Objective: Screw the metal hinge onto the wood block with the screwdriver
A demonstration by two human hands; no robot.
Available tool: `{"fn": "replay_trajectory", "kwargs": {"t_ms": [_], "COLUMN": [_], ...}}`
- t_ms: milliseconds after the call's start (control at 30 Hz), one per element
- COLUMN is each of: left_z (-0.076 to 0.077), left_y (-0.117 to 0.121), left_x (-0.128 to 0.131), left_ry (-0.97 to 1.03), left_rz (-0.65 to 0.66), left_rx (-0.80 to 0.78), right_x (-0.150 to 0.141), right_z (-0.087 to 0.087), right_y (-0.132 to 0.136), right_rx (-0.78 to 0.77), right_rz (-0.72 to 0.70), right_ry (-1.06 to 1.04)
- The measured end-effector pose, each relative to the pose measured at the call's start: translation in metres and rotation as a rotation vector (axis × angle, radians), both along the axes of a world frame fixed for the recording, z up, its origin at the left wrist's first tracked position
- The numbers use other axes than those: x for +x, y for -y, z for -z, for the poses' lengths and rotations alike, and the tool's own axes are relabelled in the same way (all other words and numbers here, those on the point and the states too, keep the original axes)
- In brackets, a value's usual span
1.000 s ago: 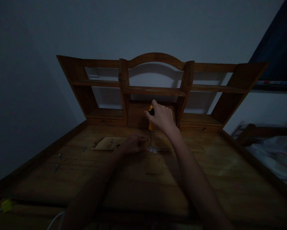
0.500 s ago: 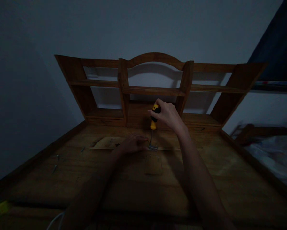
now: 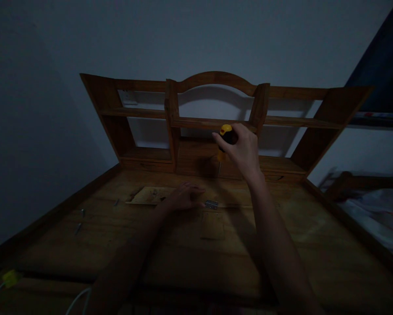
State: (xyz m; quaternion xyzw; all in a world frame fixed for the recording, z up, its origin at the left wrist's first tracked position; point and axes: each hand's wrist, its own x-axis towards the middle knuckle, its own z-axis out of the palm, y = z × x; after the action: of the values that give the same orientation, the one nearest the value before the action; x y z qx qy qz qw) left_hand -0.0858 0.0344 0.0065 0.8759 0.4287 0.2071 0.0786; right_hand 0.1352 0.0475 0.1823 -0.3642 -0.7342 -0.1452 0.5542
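My right hand (image 3: 244, 148) is closed around the yellow and black handle of a screwdriver (image 3: 226, 134), held upright above the desk. Its thin shaft points down, clear of a small metal hinge (image 3: 211, 204). The hinge lies at the top edge of a small square wooden piece (image 3: 212, 225). My left hand (image 3: 184, 197) rests low beside the hinge, over a long wooden strip (image 3: 150, 195). Its fingers and thumb are apart, with nothing visible between them; the thumb tip is close to the hinge's left end.
A wooden shelf unit (image 3: 212, 124) stands along the back of the desk (image 3: 282, 245), against the wall. Small metal pieces (image 3: 78, 228) lie at the left. A yellow item (image 3: 10, 278) with a white cord sits at the lower left. The room is dim.
My right hand has lifted the screwdriver up and to the right, so its tip has left the hinge. My left hand stays beside the hinge.
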Motion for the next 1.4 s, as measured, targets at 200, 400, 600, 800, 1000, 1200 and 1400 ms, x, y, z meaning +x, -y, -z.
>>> {"fn": "replay_trajectory", "kwargs": {"t_ms": [200, 400, 600, 800, 1000, 1200, 1400], "left_z": [0.002, -0.001, 0.003, 0.010, 0.011, 0.001, -0.038], "left_y": [0.004, 0.012, 0.016, 0.013, 0.014, 0.014, 0.017], "left_x": [0.001, 0.022, 0.039, 0.042, 0.040, 0.034, -0.062], "left_ry": [0.002, -0.029, -0.030, -0.002, 0.044, 0.169, 0.302], "left_rz": [-0.014, -0.003, 0.012, -0.002, -0.006, -0.027, -0.315], "left_rx": [0.009, 0.097, 0.140, 0.158, 0.134, 0.116, 0.128], "right_x": [0.013, 0.020, 0.023, 0.023, 0.025, 0.033, 0.051], "right_z": [-0.014, -0.017, -0.017, -0.017, -0.020, -0.027, -0.036], "right_y": [0.013, 0.014, 0.014, 0.015, 0.018, 0.025, 0.036], "right_rx": [0.090, 0.103, 0.110, 0.089, 0.116, 0.144, 0.185], "right_rz": [0.029, 0.040, 0.089, 0.116, 0.154, 0.140, 0.148], "right_ry": [-0.097, -0.124, -0.127, -0.122, -0.099, -0.128, -0.149]}}
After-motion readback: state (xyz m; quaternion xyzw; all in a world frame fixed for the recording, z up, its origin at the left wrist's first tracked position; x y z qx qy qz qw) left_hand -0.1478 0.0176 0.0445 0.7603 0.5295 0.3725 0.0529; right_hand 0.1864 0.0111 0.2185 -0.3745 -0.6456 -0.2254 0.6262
